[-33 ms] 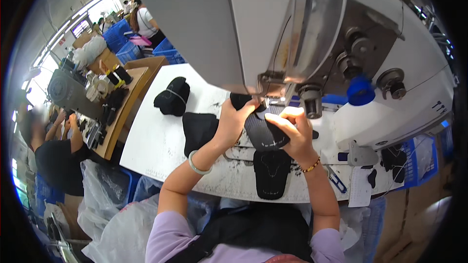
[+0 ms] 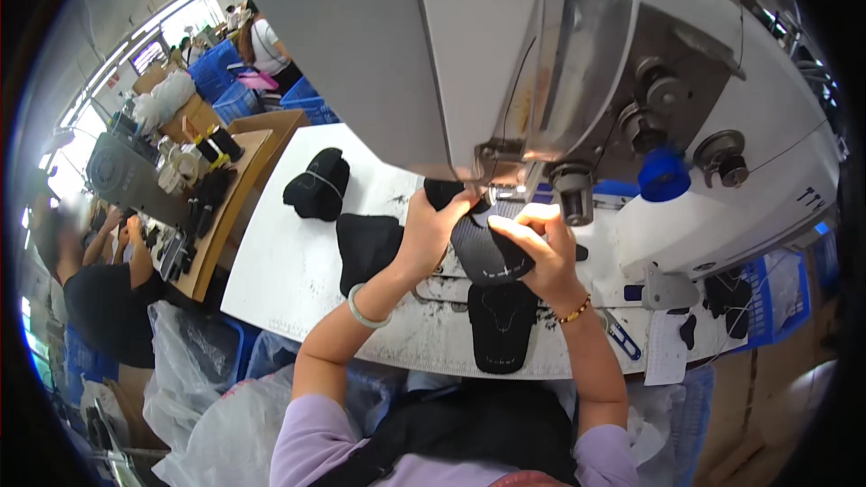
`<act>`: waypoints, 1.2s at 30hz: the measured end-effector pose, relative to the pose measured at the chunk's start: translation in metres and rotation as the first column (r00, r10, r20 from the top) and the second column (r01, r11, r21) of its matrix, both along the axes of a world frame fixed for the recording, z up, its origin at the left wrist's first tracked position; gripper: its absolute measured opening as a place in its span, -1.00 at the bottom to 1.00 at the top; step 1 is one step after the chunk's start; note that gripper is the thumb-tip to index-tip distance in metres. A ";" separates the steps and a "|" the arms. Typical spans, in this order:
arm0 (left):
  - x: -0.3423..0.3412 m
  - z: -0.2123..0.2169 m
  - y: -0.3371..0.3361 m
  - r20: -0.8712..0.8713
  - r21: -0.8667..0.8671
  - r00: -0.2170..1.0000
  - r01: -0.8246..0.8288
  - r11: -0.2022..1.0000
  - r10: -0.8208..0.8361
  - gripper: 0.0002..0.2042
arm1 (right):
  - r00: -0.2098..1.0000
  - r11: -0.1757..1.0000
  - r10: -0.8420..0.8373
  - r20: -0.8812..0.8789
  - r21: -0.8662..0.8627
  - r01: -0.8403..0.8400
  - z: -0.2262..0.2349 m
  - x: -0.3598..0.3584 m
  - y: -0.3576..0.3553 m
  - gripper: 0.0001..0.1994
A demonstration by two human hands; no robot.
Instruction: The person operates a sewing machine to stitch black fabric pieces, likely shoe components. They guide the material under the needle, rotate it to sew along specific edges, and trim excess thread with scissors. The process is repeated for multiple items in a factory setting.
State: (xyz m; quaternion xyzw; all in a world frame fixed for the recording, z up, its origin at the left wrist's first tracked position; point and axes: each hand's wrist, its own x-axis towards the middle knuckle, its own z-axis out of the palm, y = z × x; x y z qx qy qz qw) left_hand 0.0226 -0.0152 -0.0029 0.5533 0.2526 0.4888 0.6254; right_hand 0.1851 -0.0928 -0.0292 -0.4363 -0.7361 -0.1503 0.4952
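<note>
A black fabric piece (image 2: 483,248) lies under the head of the grey sewing machine (image 2: 505,54), so stitching looks under way, not finished; one more black piece (image 2: 501,325) lies near on the white counter (image 2: 289,271), with others (image 2: 317,182) stacked far left. The left hand (image 2: 433,225) pinches the fabric's far edge; the right hand (image 2: 539,248) presses down on it, fingers curled, both forearms reaching up from below.
</note>
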 end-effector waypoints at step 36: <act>-0.008 -0.003 0.024 0.087 -0.046 0.942 0.329 0.943 -0.324 -0.82 | 0.987 0.985 -0.161 -0.011 -0.065 0.160 0.008 -0.020 -0.012 -0.46</act>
